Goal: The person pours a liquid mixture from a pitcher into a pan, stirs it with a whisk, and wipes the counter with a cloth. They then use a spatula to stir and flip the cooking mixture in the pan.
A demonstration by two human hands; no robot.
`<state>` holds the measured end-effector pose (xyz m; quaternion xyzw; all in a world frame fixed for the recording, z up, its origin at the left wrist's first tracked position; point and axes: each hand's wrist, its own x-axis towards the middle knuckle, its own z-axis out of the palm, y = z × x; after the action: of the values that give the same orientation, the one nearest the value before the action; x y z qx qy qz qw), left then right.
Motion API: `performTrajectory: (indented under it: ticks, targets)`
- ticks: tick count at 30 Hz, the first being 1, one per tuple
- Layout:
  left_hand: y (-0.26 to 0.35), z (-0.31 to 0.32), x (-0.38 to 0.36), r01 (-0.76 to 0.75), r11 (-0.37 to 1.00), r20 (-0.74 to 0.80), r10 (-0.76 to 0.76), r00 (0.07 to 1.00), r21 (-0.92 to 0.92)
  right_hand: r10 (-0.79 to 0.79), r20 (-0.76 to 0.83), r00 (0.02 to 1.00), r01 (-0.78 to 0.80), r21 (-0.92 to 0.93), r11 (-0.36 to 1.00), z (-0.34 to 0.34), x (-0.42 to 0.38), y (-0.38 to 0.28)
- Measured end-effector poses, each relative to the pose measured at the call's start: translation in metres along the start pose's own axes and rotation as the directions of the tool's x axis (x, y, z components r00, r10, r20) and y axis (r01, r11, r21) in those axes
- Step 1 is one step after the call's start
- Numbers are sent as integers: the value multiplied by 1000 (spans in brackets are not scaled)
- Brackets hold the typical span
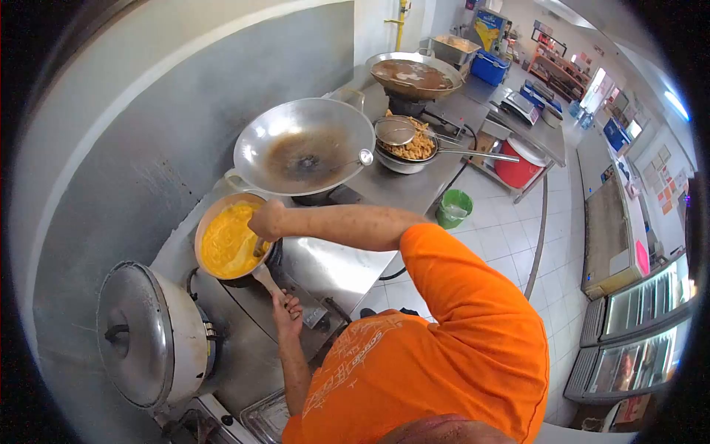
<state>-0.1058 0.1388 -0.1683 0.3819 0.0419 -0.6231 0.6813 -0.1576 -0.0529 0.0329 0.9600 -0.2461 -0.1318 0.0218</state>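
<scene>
A frying pan [198,248] full of yellow, egg-like mixture [229,240] sits on a burner by the wall. My left hand [287,314] is closed around its pale handle [265,278]. Over the pan's near right side, my right hand [269,220] is closed on a utensil [260,248]. Its dark end dips into the mixture near the rim; most of its shaft is hidden by the hand. Just beyond the pan stands a wide metal wok [307,144] with brown residue in its middle and a ladle [364,157] lying across its rim.
A large lidded pot [140,333] stands to the left. Farther right are a bowl of fried pieces [416,144] under a strainer [396,131] and a second wok [414,76] with brown liquid. A green bucket [454,209] and a red container [518,163] sit lower down.
</scene>
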Motion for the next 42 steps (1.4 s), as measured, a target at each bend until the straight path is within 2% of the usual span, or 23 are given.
performTrajectory:
  ticks: [3, 6, 7, 9, 10, 12, 14, 15, 17, 19, 22, 25, 26, 28, 29, 32, 33, 36, 37, 39, 40, 42]
  targets:
    - [-2, -7, 7, 8, 999, 16, -8, 1000, -42, -9, -80, 997, 9, 6, 1000, 14, 27, -9]
    - [-3, -20, 15, 11, 998, 88, -6, 996, -54, 32, -168, 985, -3, 169, 986, 53, 59, -17]
    - [-3, -21, 15, 13, 999, 90, -8, 996, -47, 3, -250, 968, 52, 212, 976, 63, 62, -23]
    - [-2, -16, 13, 17, 999, 48, -16, 999, -31, 43, -322, 946, 40, 247, 968, 91, 72, -29]
    - [-2, -15, 11, 29, 999, 6, -29, 1000, -21, 81, -293, 953, -5, 252, 968, 98, 72, -37]
    - [-5, -28, 21, 49, 994, 127, -37, 991, -94, 128, -209, 970, -71, 260, 963, 100, 62, -48]
    - [-4, -26, 18, 70, 992, 100, -59, 993, -106, 107, -235, 966, -28, 316, 948, 97, 48, -56]
    - [-2, -23, 16, 85, 990, 98, -75, 992, -109, 124, -196, 973, -51, 339, 940, 96, 44, -60]
    - [-1, -19, 8, 79, 989, 144, -60, 988, -124, 164, -114, 980, -111, 375, 920, 99, 32, -68]
    - [-4, -20, 3, 51, 993, 185, -31, 982, -104, 181, -139, 974, -103, 439, 893, 110, 19, -70]
    - [-11, -23, 1, 50, 990, 142, -31, 989, -128, 192, -231, 954, -58, 486, 872, 106, -24, -68]
    - [-31, -19, -18, -124, 987, -85, 115, 990, -98, 259, -418, 871, 43, 589, 807, 124, -70, -43]
    - [-45, -29, -20, -201, 978, -182, 187, 965, -61, 296, -474, 829, 85, 630, 772, 134, -90, -33]
    - [-78, -63, -16, -333, 942, -364, 325, 873, 41, 360, -342, 868, 127, 854, 504, 153, -143, -11]
    - [-97, -72, -16, -363, 924, -469, 377, 799, 124, 399, -312, 862, 96, 874, 476, 169, -173, -1]
    - [-176, -148, 22, -284, 926, -567, 378, 732, 251, 496, -188, 848, -60, 895, 442, 252, -279, 30]
    - [-182, -136, 5, -206, 957, -555, 288, 780, 206, 529, -139, 837, -113, 903, 415, 302, -317, 45]
    - [-200, -155, 33, -313, 941, -446, 227, 866, -129, 612, -17, 791, -262, 894, 364, 411, -457, 68]
    - [-203, -167, 49, -354, 898, -414, 226, 881, -262, 662, 62, 747, -299, 920, 252, 418, -503, 63]
    - [-196, -155, 56, -425, 888, -573, 258, 778, -177, 744, 92, 662, -373, 901, 221, 484, -598, 64]
    - [-196, -147, 56, -450, 883, -642, 269, 718, -134, 754, 204, 624, -454, 880, 137, 478, -637, 56]
    - [-189, -129, 47, -408, 905, -651, 236, 721, -124, 770, 290, 568, -493, 870, 36, 537, -719, 54]
